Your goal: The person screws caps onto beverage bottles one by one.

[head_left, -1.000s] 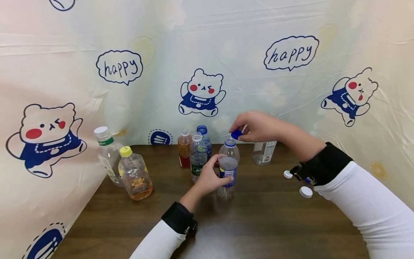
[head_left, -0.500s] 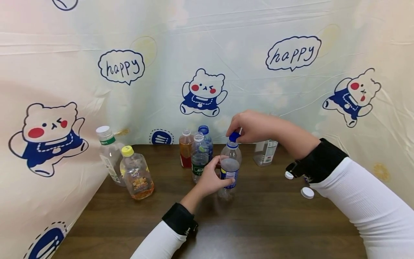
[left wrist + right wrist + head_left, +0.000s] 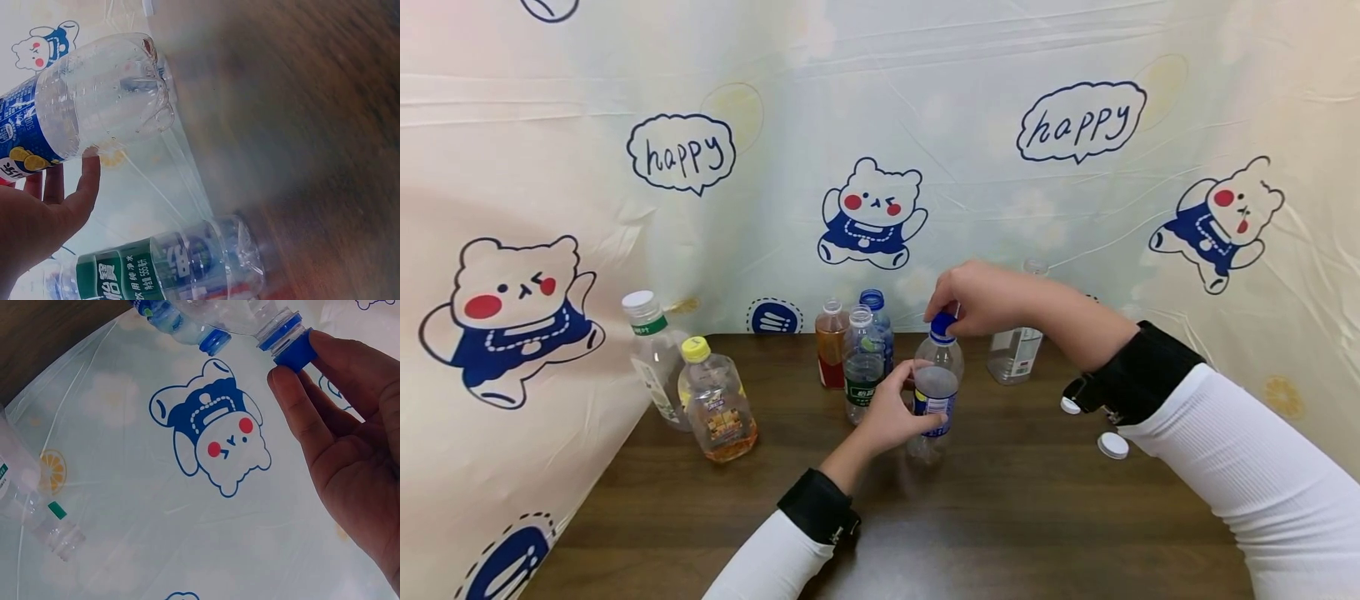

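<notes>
In the head view my left hand (image 3: pixel 891 417) grips a clear plastic bottle (image 3: pixel 937 382) with a blue and yellow label round its middle. The left wrist view shows the label's lemon pictures and the bottle's ribbed base, my fingers curled on its side. Above it my right hand (image 3: pixel 988 298) pinches a blue cap (image 3: pixel 295 351) between thumb and fingers. That cap sits at the mouth of the bottle, with some threads and a blue ring showing below it in the right wrist view. A green-labelled water bottle (image 3: pixel 125 270) stands uncapped close by my left hand.
Uncapped amber (image 3: pixel 831 346) and blue (image 3: pixel 882 325) bottles stand behind the green-labelled one. At the left are a white-capped bottle (image 3: pixel 653 358) and a yellow-capped bottle (image 3: pixel 718 408). An uncapped clear bottle (image 3: pixel 1015 354) is behind my right forearm; white caps (image 3: pixel 1112 446) lie at the right.
My right hand has brought the blue cap down and left from beside the neck onto the bottle's mouth. The left hand keeps its grip on the bottle.
</notes>
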Available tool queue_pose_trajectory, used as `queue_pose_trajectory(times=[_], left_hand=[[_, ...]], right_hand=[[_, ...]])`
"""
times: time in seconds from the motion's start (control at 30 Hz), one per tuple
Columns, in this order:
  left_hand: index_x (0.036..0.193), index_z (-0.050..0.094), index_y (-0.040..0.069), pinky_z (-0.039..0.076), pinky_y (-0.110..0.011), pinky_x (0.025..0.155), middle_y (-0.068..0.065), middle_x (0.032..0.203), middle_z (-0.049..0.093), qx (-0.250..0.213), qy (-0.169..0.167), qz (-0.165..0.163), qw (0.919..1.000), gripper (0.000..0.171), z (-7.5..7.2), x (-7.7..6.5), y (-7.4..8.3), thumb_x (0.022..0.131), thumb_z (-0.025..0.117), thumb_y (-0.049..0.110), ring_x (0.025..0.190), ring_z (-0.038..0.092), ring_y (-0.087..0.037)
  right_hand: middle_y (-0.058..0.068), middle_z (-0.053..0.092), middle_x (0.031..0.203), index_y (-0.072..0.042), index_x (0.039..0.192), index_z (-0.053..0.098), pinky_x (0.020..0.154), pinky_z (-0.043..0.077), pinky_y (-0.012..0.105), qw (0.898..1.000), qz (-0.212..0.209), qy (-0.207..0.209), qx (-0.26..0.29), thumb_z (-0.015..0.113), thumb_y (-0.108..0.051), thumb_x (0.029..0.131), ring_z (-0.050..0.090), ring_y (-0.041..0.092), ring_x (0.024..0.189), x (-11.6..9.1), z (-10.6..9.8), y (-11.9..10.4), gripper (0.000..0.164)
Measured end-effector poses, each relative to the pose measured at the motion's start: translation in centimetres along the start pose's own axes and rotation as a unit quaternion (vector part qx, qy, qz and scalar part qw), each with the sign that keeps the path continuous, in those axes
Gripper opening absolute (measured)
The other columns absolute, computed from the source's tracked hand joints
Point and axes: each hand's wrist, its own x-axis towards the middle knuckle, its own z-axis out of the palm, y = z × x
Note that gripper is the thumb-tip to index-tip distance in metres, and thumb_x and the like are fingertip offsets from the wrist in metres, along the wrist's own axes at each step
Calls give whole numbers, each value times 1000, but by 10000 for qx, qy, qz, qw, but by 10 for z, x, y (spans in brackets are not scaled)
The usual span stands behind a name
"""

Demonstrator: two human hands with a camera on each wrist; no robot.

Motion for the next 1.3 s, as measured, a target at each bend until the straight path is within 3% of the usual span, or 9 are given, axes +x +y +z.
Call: queue_pose_trajectory(times=[0.27, 0.47, 0.67, 0.8, 0.9, 1.03, 1.13, 1.3], left_hand=[[133, 49, 19, 54, -35, 81, -1, 116, 57, -41, -74, -39, 10000, 61, 1, 0, 3, 80, 80, 22, 104, 56, -20], [132, 50, 18, 54, -34, 80, 0, 116, 57, 10, -84, -10, 10000, 62, 3, 1, 4, 79, 81, 21, 104, 56, -19], [133, 50, 18, 54, -34, 81, -1, 116, 58, -6, -160, -4, 9999, 62, 4, 2, 7, 79, 81, 22, 104, 57, -19], [132, 50, 18, 54, -34, 82, -1, 116, 58, -57, -186, -39, 9998, 61, 4, 1, 8, 80, 81, 22, 104, 57, -19], [132, 50, 19, 54, -34, 82, -1, 116, 58, -93, -188, -38, 9998, 61, 4, 2, 7, 79, 81, 22, 104, 57, -19], [132, 50, 20, 54, -34, 81, -1, 115, 58, -89, -176, -18, 9998, 62, 4, 2, 6, 79, 81, 22, 103, 56, -19], [133, 50, 20, 54, -35, 81, -1, 115, 58, -80, -183, -26, 9998, 62, 4, 1, 6, 79, 81, 22, 103, 56, -19], [133, 49, 20, 53, -34, 82, 0, 116, 58, -97, -217, -69, 9997, 62, 5, 1, 5, 79, 81, 22, 104, 56, -18]], right_hand=[[3, 69, 84, -4, 99, 76, 67, 53, 30, 9993, 307, -68, -189, 77, -9, 82, 56, 15, 69, -1, 1, -1, 17], [0, 63, 71, -6, 87, 74, 61, 50, 29, 9987, 369, 30, -346, 76, -17, 85, 53, 13, 63, -1, 3, 1, 12], [-4, 56, 61, -10, 74, 67, 55, 46, 28, 9962, 495, 282, -655, 74, -27, 86, 49, 12, 56, 0, 8, 0, 22], [-3, 58, 63, -9, 79, 70, 56, 46, 28, 9960, 618, 274, -581, 72, -33, 89, 50, 13, 57, -2, 7, 0, 26], [1, 66, 78, -6, 91, 73, 64, 52, 31, 9981, 551, 258, -135, 72, -27, 90, 59, 15, 69, -6, 3, 1, 21], [7, 69, 101, -5, 101, 73, 78, 57, 37, 9985, 178, 137, 500, 74, -6, 85, 66, 21, 89, -11, -3, 3, 17], [7, 70, 100, -5, 100, 74, 79, 57, 38, 9985, -39, 38, 553, 74, 1, 81, 67, 21, 88, -11, -3, 4, 20], [0, 68, 83, -7, 94, 75, 70, 55, 30, 9998, 115, 88, 158, 76, -9, 83, 59, 13, 72, -9, 2, 4, 11]])
